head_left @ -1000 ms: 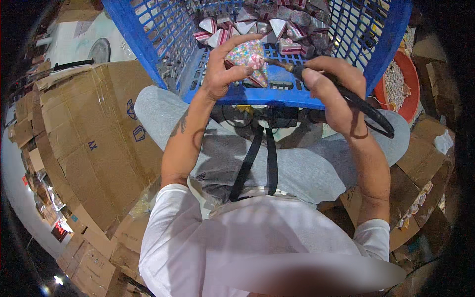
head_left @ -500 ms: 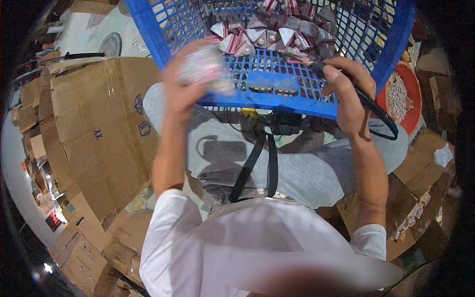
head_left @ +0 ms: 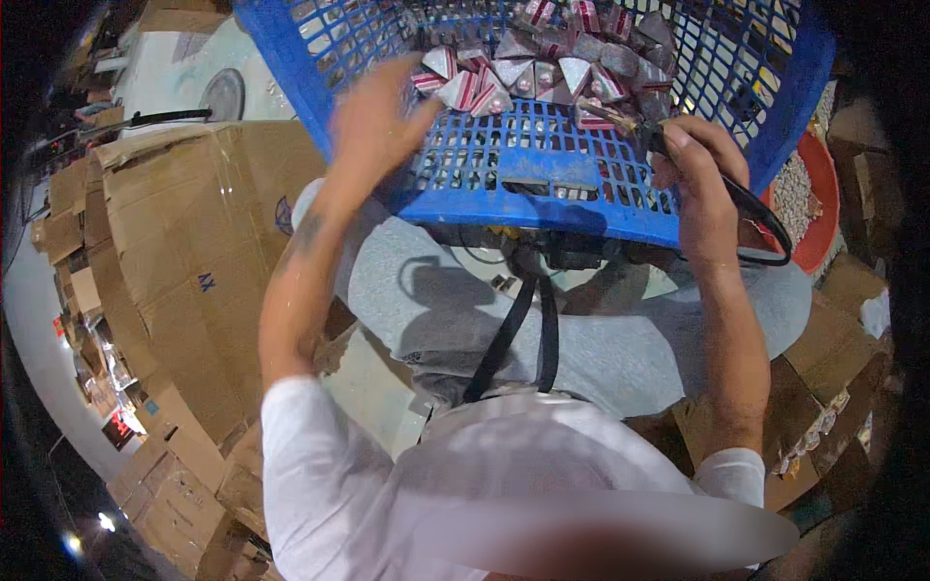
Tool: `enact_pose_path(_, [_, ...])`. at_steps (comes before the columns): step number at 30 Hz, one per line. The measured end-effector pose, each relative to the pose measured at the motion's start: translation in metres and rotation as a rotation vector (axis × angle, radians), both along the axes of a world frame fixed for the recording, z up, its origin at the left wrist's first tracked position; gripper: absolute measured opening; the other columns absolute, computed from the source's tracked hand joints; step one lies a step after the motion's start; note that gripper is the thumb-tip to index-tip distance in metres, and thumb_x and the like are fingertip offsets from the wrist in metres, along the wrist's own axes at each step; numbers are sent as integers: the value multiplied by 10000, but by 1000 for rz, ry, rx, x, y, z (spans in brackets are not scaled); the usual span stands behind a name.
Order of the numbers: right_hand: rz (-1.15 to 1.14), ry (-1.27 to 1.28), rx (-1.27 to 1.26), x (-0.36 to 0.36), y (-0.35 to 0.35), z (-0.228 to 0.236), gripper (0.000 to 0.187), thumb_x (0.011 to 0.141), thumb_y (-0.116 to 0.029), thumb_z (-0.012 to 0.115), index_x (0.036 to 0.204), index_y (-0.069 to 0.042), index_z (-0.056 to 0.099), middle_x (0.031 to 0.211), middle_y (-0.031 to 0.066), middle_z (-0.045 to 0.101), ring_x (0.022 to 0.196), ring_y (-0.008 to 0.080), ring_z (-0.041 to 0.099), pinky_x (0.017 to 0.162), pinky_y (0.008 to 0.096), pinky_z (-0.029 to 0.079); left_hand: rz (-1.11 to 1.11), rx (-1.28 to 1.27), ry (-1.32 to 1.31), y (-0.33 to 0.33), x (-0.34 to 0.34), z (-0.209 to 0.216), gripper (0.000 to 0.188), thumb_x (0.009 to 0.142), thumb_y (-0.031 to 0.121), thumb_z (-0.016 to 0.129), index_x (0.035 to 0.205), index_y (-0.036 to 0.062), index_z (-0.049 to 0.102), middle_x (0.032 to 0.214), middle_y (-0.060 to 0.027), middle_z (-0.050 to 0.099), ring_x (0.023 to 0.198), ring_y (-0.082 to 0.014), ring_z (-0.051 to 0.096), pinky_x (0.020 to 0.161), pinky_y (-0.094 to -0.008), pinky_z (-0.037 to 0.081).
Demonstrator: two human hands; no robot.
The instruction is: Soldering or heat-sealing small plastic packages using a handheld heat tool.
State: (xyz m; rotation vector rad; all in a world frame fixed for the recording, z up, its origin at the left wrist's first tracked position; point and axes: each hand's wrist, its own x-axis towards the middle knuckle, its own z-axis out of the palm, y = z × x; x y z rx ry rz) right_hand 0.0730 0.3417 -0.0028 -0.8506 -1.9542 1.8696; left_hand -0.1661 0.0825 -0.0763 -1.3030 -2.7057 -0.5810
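Note:
My right hand is closed round a black-handled corded tool with a thin metal tip, much like a soldering iron. Its tip points left over the blue plastic basket, and its black cable loops down past my wrist. Blurred by motion, my left hand is over the basket's left side, thumb apart from the fingers; nothing shows in it. Several small wedge-shaped packs, clear and silvery with pink-red stripes, lie heaped in the basket just right of that hand.
A red bowl of small pale pieces stands right of the basket. Large flattened cardboard covers the left side, with more cardboard at the lower right. The basket's near rim is by my grey-trousered knees. A black strap lies between my legs.
The blurred clear-and-pink packet in my left hand no longer shows there. That hand has moved slightly up, over the basket's left side. My right hand keeps the tool, shifted slightly right in view.

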Motion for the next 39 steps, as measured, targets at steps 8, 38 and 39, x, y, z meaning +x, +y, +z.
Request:
enact_pose_path(8, [-91, 31, -83, 0, 2, -3, 251, 868, -218, 671, 979, 6, 660, 773, 63, 630, 660, 133, 585, 573, 288, 453, 331, -234, -374, 85, -52, -257, 714, 787, 354, 721, 1361, 12, 471, 1192, -264, 592, 1148, -410, 568, 997, -462, 454])
enact_pose_path(38, [320, 121, 373, 3, -28, 7, 250, 846, -207, 687, 962, 14, 688, 796, 161, 687, 716, 254, 694, 653, 345, 522, -50, 974, -1799, 68, 90, -37, 564, 962, 408, 537, 1372, 30, 454, 1280, -143, 592, 1157, -305, 610, 899, -413, 557])
enact_pose_path(39, [326, 139, 412, 3, -28, 7, 250, 848, -210, 686, 962, 13, 688, 797, 161, 687, 713, 256, 694, 649, 345, 522, -47, 977, -1803, 69, 91, -38, 564, 962, 408, 537, 1372, 30, 454, 1280, -143, 592, 1157, -305, 610, 899, -413, 557])
